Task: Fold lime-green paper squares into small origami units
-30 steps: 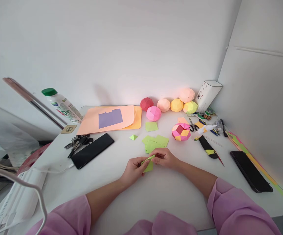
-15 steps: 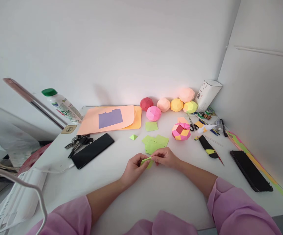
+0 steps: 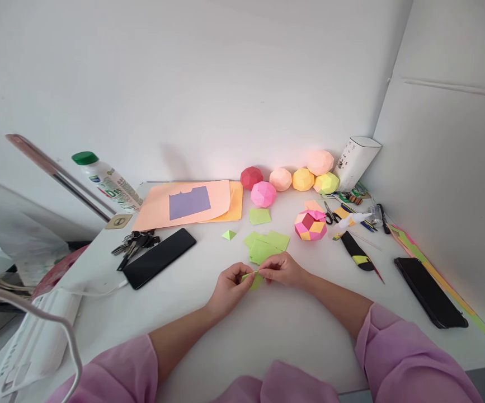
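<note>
Between my fingertips is a small piece of green paper [image 3: 258,281], partly covered by the fingers. My left hand [image 3: 230,286] pinches its left side, thumb toward me. On its right edge, my right hand [image 3: 283,270] closes thumb and fingers, the two hands nearly touching. Just beyond them lie several loose green paper pieces [image 3: 276,241], overlapping, with a single green piece [image 3: 259,216] farther back. A small folded green pyramid [image 3: 229,235] stands to their left. Off to the right sits a multicoloured paper ball [image 3: 310,225] in pink, yellow and dark red, with an opening at its top.
Several finished paper balls [image 3: 303,179] line the wall. Scissors [image 3: 330,214], a glue bottle [image 3: 349,222] and a black-and-yellow cutter [image 3: 357,252] lie right. A phone [image 3: 430,293] rests far right. Left are a black phone [image 3: 160,258], keys [image 3: 135,244], coloured sheets [image 3: 154,207] and a bottle [image 3: 110,182].
The green paper between my fingers has tilted slightly and shows more of its face below the fingertips. Both hands stay in nearly the same place.
</note>
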Demonstrator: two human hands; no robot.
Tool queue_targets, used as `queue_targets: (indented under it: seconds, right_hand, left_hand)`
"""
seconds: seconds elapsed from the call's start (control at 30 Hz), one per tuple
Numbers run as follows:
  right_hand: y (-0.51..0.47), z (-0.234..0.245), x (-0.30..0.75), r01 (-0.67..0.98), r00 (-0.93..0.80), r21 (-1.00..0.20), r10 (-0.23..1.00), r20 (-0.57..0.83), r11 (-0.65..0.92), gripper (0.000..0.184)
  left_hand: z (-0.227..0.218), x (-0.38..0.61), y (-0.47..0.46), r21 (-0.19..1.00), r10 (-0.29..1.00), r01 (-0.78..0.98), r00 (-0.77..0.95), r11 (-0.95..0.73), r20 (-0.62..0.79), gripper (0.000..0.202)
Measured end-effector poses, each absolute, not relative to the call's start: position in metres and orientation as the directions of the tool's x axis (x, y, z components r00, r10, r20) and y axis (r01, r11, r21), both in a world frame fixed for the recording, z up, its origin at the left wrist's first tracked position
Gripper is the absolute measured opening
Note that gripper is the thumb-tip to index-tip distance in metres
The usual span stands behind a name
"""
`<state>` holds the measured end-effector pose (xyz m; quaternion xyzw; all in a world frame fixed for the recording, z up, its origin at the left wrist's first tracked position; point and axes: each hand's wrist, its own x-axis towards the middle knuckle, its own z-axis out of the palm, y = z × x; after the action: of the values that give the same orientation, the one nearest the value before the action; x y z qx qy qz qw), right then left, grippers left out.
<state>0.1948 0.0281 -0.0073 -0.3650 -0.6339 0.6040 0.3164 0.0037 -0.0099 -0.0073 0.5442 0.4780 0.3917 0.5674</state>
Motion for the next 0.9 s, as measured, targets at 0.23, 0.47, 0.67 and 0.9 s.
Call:
queue_targets:
  seconds: [0.23,0.47,0.67,0.9]
  right_hand:
    - [0.0303,-0.0103,0.1962,0.028,-0.505,-0.999,0.862,-0.039,-0.029,0.022]
    - [0.0312,-0.0057,0.1971,-0.007,-0.5,-0.998,0.864,-0.057,-0.07,0.021]
    - [0.0298,-0.0071,0.1961,0.026,-0.517,-0.999,0.855,-0.038,-0.028,0.023]
    - [0.0288,-0.0091,0.1952,0.107,-0.552,-0.994,0.833,-0.032,0.032,0.021]
  left_hand:
    - [-0.0052,0.0033,-0.0087,0.986,0.975,-0.055,0.17,0.155,-0.144,0.024]
    - [-0.0061,0.0012,-0.0083,0.975,0.985,-0.163,0.107,0.153,-0.137,0.02]
    - [-0.001,0.0028,-0.0092,0.997,0.973,-0.046,0.226,0.061,-0.049,0.021]
    - [-0.0034,0.0037,-0.0081,0.997,0.965,0.077,0.259,0.024,-0.043,0.021]
